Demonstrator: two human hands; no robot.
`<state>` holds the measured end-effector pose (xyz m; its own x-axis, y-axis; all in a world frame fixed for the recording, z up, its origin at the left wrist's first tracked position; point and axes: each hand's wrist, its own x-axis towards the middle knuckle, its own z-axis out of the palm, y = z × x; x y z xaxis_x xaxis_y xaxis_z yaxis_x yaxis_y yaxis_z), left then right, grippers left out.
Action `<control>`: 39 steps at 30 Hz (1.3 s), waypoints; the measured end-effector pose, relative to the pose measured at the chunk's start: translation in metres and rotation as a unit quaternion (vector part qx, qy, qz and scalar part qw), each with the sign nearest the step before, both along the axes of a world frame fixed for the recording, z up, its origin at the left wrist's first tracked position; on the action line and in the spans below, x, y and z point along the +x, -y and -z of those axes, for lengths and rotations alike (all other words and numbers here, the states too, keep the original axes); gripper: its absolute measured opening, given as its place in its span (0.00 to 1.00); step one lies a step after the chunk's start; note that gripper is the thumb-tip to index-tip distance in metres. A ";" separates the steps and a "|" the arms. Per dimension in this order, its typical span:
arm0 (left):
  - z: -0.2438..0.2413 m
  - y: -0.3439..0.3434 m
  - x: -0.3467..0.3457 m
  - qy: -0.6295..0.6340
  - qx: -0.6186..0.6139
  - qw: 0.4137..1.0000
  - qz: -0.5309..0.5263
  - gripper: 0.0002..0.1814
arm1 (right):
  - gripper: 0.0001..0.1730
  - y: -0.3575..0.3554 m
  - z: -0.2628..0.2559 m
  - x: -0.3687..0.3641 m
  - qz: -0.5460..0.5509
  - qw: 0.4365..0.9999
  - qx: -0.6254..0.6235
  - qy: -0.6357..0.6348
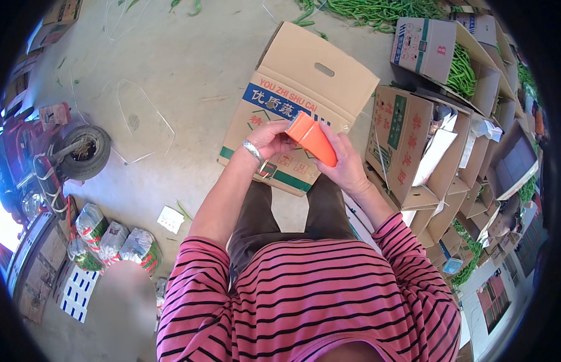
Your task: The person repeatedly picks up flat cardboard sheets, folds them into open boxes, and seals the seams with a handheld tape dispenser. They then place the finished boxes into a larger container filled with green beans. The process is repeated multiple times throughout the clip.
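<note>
My right hand [341, 156] grips an orange handheld tape dispenser [313, 139] with a serrated edge at its upper-left end. The thumb and fingers of my left hand [272, 139] are at that serrated end, the fingers partly hidden under it. Whether they pinch a tape end cannot be seen. A silver bracelet [253, 150] circles my left wrist. Below both hands a printed cardboard carton [244, 120] stands before my knees. Its plain upper panel [316, 50], with an oval hand hole, slants away from me.
Open cartons [402, 140] crowd the right side, one holding green peppers [462, 70]. More long green peppers [371, 11] lie piled on the floor ahead. At left are a vehicle wheel [86, 151], several wrapped green bundles [113, 240] and a paper sheet [170, 219]. Loose straps [147, 97] lie on the floor.
</note>
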<state>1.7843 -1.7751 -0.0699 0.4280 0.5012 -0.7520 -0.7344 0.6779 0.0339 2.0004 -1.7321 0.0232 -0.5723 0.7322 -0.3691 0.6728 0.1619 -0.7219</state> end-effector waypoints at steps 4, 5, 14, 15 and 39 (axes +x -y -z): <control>0.000 -0.017 -0.006 -0.271 0.035 0.958 0.089 0.09 | 0.47 -0.015 0.006 0.000 -0.047 0.998 0.014 0.040; 0.005 -0.022 -0.015 -0.326 0.065 0.935 0.120 0.09 | 0.47 -0.019 0.004 0.000 -0.053 0.997 0.012 0.055; 0.084 -0.070 -0.155 -0.535 -0.004 0.840 0.095 0.10 | 0.46 -0.056 0.008 -0.007 -0.125 0.978 0.030 0.162; 0.089 -0.077 -0.152 -0.535 -0.011 0.840 0.086 0.09 | 0.45 -0.059 0.010 -0.012 -0.132 0.976 0.040 0.165; 0.065 -0.095 -0.021 -0.764 0.059 0.564 0.307 0.30 | 0.45 -0.051 0.006 0.098 -0.139 0.971 0.060 0.185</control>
<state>1.7634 -1.6804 -0.1350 -0.5552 0.6963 -0.4548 0.5857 0.7156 0.3806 2.0985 -1.6811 0.0169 -0.5990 0.6186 -0.5084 0.8003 0.4424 -0.4047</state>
